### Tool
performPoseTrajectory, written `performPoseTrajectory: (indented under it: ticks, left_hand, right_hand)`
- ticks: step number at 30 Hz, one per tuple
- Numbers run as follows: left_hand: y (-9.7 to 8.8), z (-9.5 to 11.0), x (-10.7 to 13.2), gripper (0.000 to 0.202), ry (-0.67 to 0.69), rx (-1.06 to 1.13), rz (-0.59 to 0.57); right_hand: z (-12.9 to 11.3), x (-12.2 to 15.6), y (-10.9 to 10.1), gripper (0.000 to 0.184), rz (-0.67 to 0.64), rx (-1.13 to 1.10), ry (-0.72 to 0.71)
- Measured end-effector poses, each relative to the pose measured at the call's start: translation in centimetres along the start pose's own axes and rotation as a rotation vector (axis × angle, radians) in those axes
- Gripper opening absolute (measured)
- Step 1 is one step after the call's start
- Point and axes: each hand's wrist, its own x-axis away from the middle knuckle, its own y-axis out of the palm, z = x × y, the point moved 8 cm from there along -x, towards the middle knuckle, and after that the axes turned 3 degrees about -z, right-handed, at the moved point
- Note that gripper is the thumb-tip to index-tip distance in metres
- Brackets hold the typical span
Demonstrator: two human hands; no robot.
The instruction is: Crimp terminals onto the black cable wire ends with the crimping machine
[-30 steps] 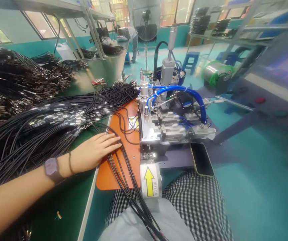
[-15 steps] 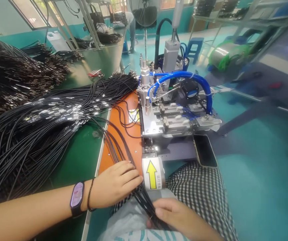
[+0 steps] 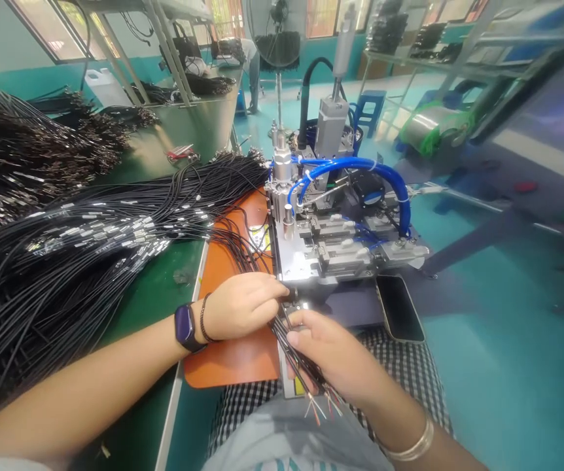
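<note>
Glossy black plastic cables (image 3: 51,288) end in shiny metal terminals (image 3: 115,230).

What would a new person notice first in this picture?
The huge mass of black cables with shiny ends lies on the green bench at left. At centre stands a metal machine with looped blue tubing. In front, the right hand holds a small bunch of cables, the left hand beside it.

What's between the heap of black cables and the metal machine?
In the head view, an orange board lies between the black cables and the metal machine, loose wires crossing it.
</note>
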Motion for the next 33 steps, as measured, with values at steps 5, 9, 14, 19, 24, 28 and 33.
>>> performPoseTrajectory:
  ticks: [5, 9, 14, 19, 24, 28, 33]
  left_hand:
    - [0.1, -0.1, 0.9, 0.009, -0.018, 0.063, -0.019]
    - [0.2, -0.2, 1.4, 0.018, 0.088, 0.183, -0.112]
    - [1.0, -1.6, 1.6, 0.025, 0.101, 0.176, -0.098]
    - [3.2, -2.1, 1.2, 0.025, -0.004, 0.260, -0.188]
    - [3.0, -0.3, 0.3, 0.012, -0.095, 0.079, -0.269]
    - [2.4, 1.5, 0.0, 0.012, -0.183, 0.074, -0.283]
    - [3.7, 0.6, 0.8, 0.034, -0.392, 0.489, -0.325]
  right_hand:
    - [0.5, -1.2, 1.5, 0.019, -0.099, -0.081, 0.064]
    - [0.7, -1.9, 3.1, 0.025, -0.214, -0.133, 0.114]
    - [-1.4, -2.6, -0.1, 0.020, 0.063, 0.321, 0.031]
    - [-2.5, -1.4, -2.6, 0.013, 0.202, 0.495, -0.042]
    - [-3.0, -0.3, -3.4, 0.016, 0.406, 0.717, -0.198]
    - [-3.2, -0.1, -2.7, 0.015, 0.438, 0.833, -0.278]
    - [-2.6, -0.1, -3.2, 0.006, 0.497, 0.683, -0.266]
